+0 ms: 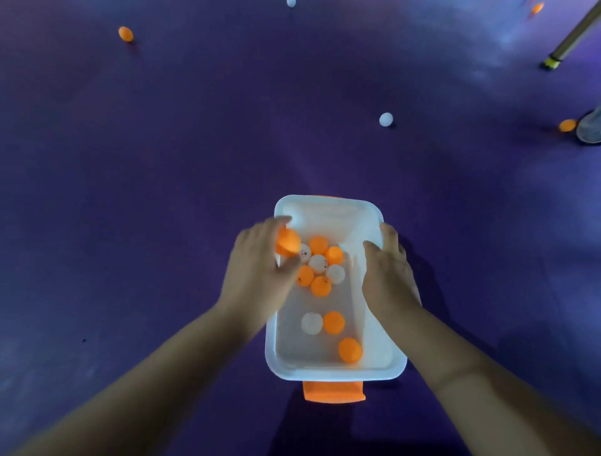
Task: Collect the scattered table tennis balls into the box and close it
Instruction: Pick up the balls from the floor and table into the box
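Left hand [260, 265] pinches 1 round orange plastic ball [288, 243] at the left rim of a white rectangular plastic box [328, 204]; right hand [388, 275] clasps its right rim.

Motion blur smeared left hand [260, 257]; its grip on orange ball [288, 242] was unclear; right hand [387, 270] hid box [325, 203] rim beneath it; far beyond both hands, white ball [291, 2] was cut by edge.

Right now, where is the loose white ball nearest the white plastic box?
Head view: the white table tennis ball lies on the purple floor, beyond the white plastic box and rightwards, left of an orange ball beside a shoe.
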Available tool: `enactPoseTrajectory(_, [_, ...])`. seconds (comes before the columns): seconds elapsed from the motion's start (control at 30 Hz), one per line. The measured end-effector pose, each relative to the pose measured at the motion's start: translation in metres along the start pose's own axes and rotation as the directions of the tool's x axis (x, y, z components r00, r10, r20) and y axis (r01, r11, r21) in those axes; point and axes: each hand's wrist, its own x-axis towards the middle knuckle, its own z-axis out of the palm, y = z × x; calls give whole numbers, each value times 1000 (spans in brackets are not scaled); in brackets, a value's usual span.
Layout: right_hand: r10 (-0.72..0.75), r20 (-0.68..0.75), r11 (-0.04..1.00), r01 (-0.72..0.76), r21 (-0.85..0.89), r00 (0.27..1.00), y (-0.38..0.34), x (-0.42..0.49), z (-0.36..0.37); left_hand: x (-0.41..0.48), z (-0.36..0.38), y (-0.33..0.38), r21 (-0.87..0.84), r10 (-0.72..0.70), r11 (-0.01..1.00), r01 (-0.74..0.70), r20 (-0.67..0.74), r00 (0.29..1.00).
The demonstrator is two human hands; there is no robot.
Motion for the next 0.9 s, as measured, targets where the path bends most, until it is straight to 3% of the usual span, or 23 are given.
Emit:
enactPoseTrajectory(0.07, [11, -5, 1000, -10, 12, 1000, 0, -1, -1, -29, 13, -1, 187, -64, 982, 37, 139, 988])
enactPoseTrajectory(0.17, [-15, -53, 997, 19, 70, 998, 6, 0, 4, -63, 29, 3, 168, -345, 935, 313, 219, 913])
enactPoseTrajectory(0.27, [15, -58, 952, 3, 308, 998, 15, -1, 8, -70, 38, 8, 108, -445, 891, 440, 27, 895])
enactPoseTrajectory(0.33, [44, -90, 940, -11, 341, 995, 24, -6, 12, -68, 39, 17, 96, -498, 859, 502, -62, 865])
enactPoseTrajectory(0.4, [78, -18, 891, -61, 450, 997, 31, -22, 9, -70, 38, 25, 122, -550, 819, 560, -108, 828])
enactPoseTrajectory(0.53, [27, 40, 881, -43, 471, 999, 57, -66, 4, -75, 42, 44, 138, -580, 800, 584, -67, 812])
enactPoseTrajectory(0.63, [64, -24, 884, -46, 464, 998, 89, -90, -8, -89, 51, 73, 75, -578, 812, 578, -20, 815])
enactPoseTrajectory(0.9, [85, -98, 902, -34, 431, 992, 115, -173, -120, -153, -2, 179, -14, -580, 814, 581, 11, 814])
